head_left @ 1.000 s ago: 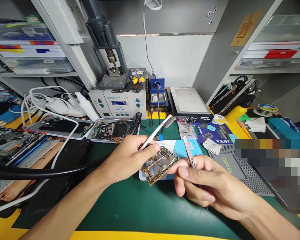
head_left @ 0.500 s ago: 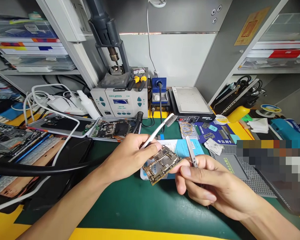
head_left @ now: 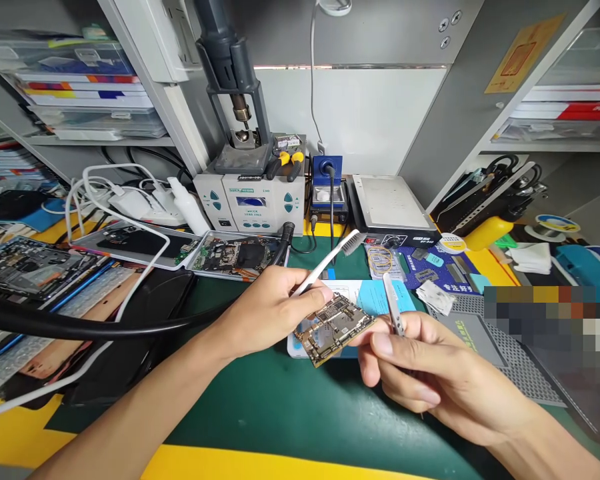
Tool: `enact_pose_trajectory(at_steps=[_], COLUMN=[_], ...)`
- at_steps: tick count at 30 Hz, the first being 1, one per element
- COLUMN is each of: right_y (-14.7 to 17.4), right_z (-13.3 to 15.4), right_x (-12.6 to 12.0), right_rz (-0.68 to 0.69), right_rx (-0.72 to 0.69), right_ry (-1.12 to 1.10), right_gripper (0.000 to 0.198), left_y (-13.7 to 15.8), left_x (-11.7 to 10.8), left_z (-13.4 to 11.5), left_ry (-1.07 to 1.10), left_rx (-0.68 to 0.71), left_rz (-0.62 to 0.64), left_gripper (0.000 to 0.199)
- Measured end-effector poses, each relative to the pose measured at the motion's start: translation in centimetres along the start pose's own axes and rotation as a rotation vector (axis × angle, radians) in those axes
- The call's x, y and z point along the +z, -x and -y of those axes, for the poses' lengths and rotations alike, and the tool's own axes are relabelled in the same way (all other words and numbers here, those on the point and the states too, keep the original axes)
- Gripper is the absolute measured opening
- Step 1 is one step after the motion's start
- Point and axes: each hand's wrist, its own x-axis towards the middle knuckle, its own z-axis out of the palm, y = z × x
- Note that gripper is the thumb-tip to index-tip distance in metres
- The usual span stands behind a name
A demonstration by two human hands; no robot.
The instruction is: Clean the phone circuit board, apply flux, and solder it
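Observation:
My left hand (head_left: 267,310) is closed, its thumb over the upper left edge of a phone circuit board (head_left: 337,328). A white toothbrush (head_left: 325,262) is tucked in the same hand, its grey bristles up and to the right, clear of the board. My right hand (head_left: 425,363) grips metal tweezers (head_left: 394,303) that point upward. One finger of that hand reaches the board's right corner; whether it presses from below is hidden. The board is tilted above a blue and white packet (head_left: 375,295) on the green mat (head_left: 260,413).
Behind stand a hot-air rework station (head_left: 250,203), a soldering iron stand (head_left: 329,190) and a flat heating plate (head_left: 393,207). On the left lie opened devices (head_left: 237,257) and a black hose (head_left: 145,330) crossing under my forearm. To the right are a perforated grey pad (head_left: 517,360) and a yellow bottle (head_left: 487,233).
The whole view has shifted, so the bench appears a little further right. Both hands keep their hold on the board, toothbrush and tweezers, with hardly any change between them.

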Motion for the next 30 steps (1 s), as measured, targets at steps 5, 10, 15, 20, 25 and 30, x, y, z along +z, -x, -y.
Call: enact_pose_trajectory(at_steps=[5, 10, 15, 20, 25, 30], right_y=[0.23, 0.37, 0.32, 0.09, -0.16, -0.27], right_z=[0.00, -0.09, 0.10, -0.17, -0.58, -0.58], right_x=[0.27, 0.23, 0.09, 0.18, 0.17, 0.26], right_rz=[0.028, 0.083, 0.082, -0.005, -0.056, -0.107], right_rx=[-0.052, -0.080, -0.072, -0.064, -0.050, -0.042], right_ry=[-0.019, -0.026, 0.094, 0.032, 0.058, 0.092], right_gripper=[0.018, 0.020, 0.036, 0.026, 0.024, 0.025], left_y=[-0.02, -0.05, 0.27, 0.52, 0.71, 0.91], left_x=[0.06, 0.44, 0.45, 0.11, 0.07, 0.11], left_z=[-0.16, -0.07, -0.43, -0.75, -0.72, -0.64], left_ry=[0.185, 0.294, 0.356, 0.342, 0.390, 0.378], left_rx=[-0.122, -0.155, -0.127, -0.015, 0.008, 0.046], left_rz=[0.088, 0.142, 0.078, -0.035, -0.066, -0.078], left_gripper=[0.034, 0.036, 0.036, 0.028, 0.027, 0.027])
